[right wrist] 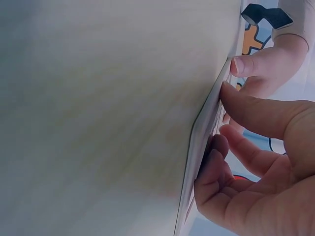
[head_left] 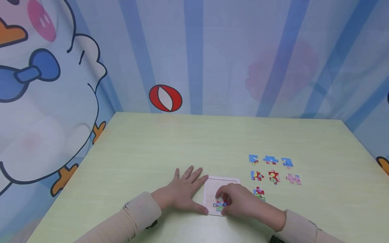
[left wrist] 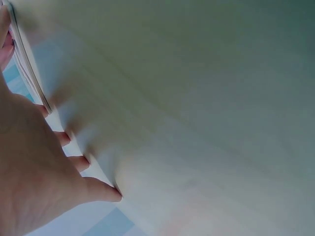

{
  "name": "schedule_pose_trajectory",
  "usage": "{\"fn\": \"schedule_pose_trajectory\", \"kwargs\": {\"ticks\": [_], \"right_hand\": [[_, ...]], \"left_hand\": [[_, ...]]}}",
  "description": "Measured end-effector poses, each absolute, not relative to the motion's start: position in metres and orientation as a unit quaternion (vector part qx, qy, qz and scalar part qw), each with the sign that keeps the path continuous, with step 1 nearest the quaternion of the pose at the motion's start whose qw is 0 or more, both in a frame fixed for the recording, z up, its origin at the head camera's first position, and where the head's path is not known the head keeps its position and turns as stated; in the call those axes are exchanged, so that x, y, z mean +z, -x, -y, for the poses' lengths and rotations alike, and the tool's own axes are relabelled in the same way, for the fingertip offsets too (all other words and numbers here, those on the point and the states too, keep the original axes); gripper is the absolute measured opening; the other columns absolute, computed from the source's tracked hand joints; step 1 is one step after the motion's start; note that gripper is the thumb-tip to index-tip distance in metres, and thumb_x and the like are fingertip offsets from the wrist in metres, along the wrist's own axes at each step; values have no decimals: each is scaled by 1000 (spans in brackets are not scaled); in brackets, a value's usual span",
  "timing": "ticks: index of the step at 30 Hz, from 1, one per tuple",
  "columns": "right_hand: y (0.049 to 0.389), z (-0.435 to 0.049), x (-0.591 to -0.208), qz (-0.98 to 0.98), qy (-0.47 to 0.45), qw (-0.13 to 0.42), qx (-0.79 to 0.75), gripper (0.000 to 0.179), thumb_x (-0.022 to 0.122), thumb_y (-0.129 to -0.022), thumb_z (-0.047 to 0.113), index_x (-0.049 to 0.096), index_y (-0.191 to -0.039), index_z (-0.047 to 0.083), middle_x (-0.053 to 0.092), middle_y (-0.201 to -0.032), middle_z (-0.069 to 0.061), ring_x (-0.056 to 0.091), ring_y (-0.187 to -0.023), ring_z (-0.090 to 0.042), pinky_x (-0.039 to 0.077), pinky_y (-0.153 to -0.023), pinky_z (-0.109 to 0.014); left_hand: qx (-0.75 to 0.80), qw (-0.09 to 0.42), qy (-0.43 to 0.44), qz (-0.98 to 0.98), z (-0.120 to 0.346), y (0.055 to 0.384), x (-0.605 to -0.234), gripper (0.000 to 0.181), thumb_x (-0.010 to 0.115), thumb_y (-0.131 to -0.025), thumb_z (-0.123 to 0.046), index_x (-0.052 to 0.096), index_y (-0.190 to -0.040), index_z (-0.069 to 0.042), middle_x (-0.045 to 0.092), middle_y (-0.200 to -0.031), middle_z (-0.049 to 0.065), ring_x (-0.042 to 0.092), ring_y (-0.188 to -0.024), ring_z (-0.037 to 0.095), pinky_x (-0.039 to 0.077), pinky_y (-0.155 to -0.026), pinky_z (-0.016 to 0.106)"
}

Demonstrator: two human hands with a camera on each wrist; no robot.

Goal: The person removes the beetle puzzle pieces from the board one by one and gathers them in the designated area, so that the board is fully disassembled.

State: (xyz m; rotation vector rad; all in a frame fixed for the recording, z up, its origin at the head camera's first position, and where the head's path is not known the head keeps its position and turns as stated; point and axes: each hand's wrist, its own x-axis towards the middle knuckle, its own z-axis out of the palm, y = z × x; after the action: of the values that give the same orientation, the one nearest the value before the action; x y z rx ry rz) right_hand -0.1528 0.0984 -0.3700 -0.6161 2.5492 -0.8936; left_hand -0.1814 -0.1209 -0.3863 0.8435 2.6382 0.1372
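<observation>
A small pale puzzle tray (head_left: 212, 185) lies on the table near its front. My left hand (head_left: 183, 190) is flat with fingers spread, index fingertip and thumb tip right at the tray's left edge; in the left wrist view the same hand (left wrist: 37, 162) rests along the tabletop. Over the tray's right half, my right hand (head_left: 241, 200) curls its thumb and fingers around a colourful jigsaw piece (head_left: 219, 205), which is partly hidden by them. From the right wrist view, the right hand's thumb (right wrist: 256, 110) and bent fingers (right wrist: 216, 182) are low along the tray's edge.
Right of the tray lie several loose jigsaw pieces in rows, among them a blue piece (head_left: 270, 160), a red one (head_left: 274, 176) and a pink one (head_left: 293, 179). Another piece (head_left: 259, 193) lies just beyond my right wrist. A printed cloth backdrop (head_left: 225, 60) stands behind the table (head_left: 170, 138).
</observation>
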Motion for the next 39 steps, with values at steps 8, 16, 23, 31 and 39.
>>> {"fn": "schedule_pose_trajectory", "kwargs": {"ticks": [8,16,23,31,39], "right_hand": [[153,-98,-370,-904,219,193,-312,30,82,-70,3,68,-96,9,58,-80,3,50,-74,-15,44,-69,-32],[153,-97,-370,-907,209,199,-306,30,82,-70,3,69,-97,8,57,-80,2,49,-75,-16,43,-69,-33],[154,-98,-371,-907,217,197,-302,28,83,-71,4,69,-95,10,57,-80,3,49,-75,-16,42,-69,-33],[154,-98,-372,-905,227,191,-304,28,82,-71,5,65,-91,15,55,-78,3,48,-73,-16,41,-67,-33],[154,-100,-371,-899,237,190,-316,30,81,-72,3,62,-90,16,54,-78,3,48,-73,-16,41,-66,-31]], "left_hand": [[52,187,-299,-934,121,180,-383,104,52,-76,-80,17,-156,-22,5,-163,6,0,-148,35,5,-109,70],[58,189,-297,-934,121,180,-382,104,52,-76,-80,17,-156,-23,5,-163,5,-1,-148,34,4,-109,70],[58,189,-298,-934,121,180,-381,104,52,-76,-79,18,-156,-22,5,-163,6,-1,-148,35,5,-109,70],[56,186,-298,-935,121,180,-384,104,51,-76,-80,17,-156,-23,4,-163,5,-1,-148,34,4,-109,70],[56,185,-297,-935,121,181,-385,105,51,-75,-81,17,-156,-23,4,-163,4,-2,-148,33,3,-109,69]]}}
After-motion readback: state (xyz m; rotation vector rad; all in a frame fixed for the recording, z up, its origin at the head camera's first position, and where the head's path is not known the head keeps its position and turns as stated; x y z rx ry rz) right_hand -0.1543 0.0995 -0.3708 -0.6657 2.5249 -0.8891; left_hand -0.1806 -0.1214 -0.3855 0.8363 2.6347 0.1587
